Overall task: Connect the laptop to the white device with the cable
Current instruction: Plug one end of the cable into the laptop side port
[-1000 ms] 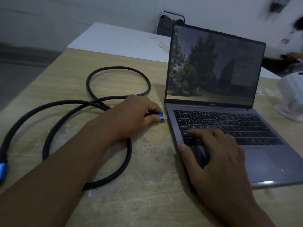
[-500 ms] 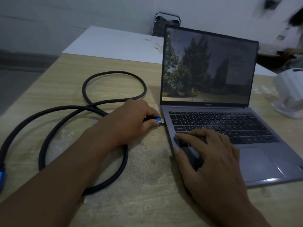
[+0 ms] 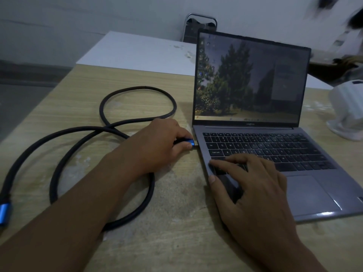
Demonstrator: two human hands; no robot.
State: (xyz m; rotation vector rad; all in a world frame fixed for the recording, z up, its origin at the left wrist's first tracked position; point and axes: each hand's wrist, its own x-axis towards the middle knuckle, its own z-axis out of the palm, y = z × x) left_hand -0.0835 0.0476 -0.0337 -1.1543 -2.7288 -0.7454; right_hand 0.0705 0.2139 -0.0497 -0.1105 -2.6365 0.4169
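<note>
An open grey laptop [image 3: 312, 185] stands on the wooden table, screen lit with a tree picture. My left hand [image 3: 157, 144] grips the blue plug [image 3: 188, 142] of a thick black cable [image 3: 84, 138], its tip right at the laptop's left edge. The cable loops over the table to the left and ends in a second blue plug [image 3: 4, 212] lying loose at the left edge of view. My right hand [image 3: 253, 191] lies flat on the laptop's front left corner, fingers spread over the keys. The white device [image 3: 347, 108] sits at the far right, partly cut off.
A white tabletop [image 3: 137, 52] adjoins the wooden table [image 3: 176, 222] at the back. A metal chair back [image 3: 200, 26] stands behind the laptop. Another person's arm [image 3: 337, 67] reaches in at the far right, behind the white device.
My left hand has pushed the blue plug a little to the right, up to the laptop's left edge. My right hand stays on the laptop. The view has shifted slightly.
</note>
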